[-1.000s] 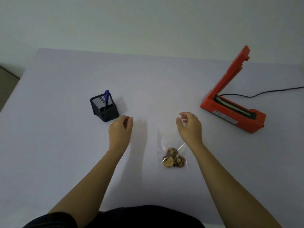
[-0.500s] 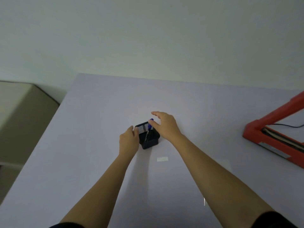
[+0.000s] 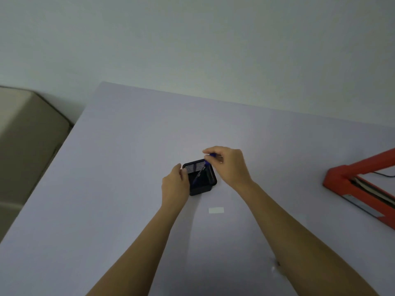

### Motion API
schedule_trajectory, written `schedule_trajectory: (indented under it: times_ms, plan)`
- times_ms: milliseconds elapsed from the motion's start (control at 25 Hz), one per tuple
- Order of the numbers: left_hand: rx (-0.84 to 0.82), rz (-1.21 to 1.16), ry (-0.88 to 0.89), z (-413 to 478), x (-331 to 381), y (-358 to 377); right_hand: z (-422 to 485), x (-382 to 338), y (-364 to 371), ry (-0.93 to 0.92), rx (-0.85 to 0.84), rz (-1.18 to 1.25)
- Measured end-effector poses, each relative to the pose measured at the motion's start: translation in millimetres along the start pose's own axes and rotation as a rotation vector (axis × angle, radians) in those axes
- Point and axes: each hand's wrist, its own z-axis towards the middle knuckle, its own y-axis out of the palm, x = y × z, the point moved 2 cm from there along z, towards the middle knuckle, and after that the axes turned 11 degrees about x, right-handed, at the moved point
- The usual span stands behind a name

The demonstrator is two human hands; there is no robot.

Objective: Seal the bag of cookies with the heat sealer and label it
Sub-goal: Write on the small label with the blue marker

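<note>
Here, at the far left, a beige padded piece of furniture (image 3: 27, 146) stands beside the pale lilac tabletop (image 3: 106, 210), well clear of the work. Next comes the left grip (image 3: 174, 184), a bare hand whose curled fingers and thumb hold the left wall of the small black wire-mesh pen holder (image 3: 202, 186), seemingly to steady it. Inside the holder leans the blue ballpoint pen (image 3: 199, 173). Its long axis runs from low on the near-left side up to the far-right rim, and that slant decides the coming move. The right grip (image 3: 228, 165), the nearer of the two to the pen's top, pinches that upper end between thumb and fingertips. A pull along the slant, up and away to the right, should clear the rim, which is the only thing in the way. Just nearer the person than the holder lies a small white rectangular label (image 3: 216, 210), flat and apart from both hands. The bag of cookies does not show plainly. A faint glint by the right forearm may be its edge, but I cannot tell. Far right sits the red heat sealer (image 3: 342, 180) with its arm raised, a black cable (image 3: 384, 174) behind it.
</note>
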Motion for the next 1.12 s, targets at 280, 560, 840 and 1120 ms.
schedule_trajectory:
  times_ms: [280, 560, 840, 1120]
  plan:
    - [-0.164, -0.114, 0.37, -32.1, 29.0, -23.9, 1.0, -24.5, -74.1, 0.122, 0.239, 0.168]
    - [-0.02, -0.242, 0.569, -77.2, 56.5, -37.6, -44.9, -32.2, -82.9, 0.357, 0.378, 0.361]
    - [-0.109, -0.267, 0.543, -119.3, 63.9, -40.8, -80.7, -36.2, -87.2, 0.523, 0.393, 0.362]
    - [-0.342, -0.429, 0.08, -135.3, 17.1, -34.1, -104.0, -11.6, -101.0, 0.637, 0.555, 0.374]
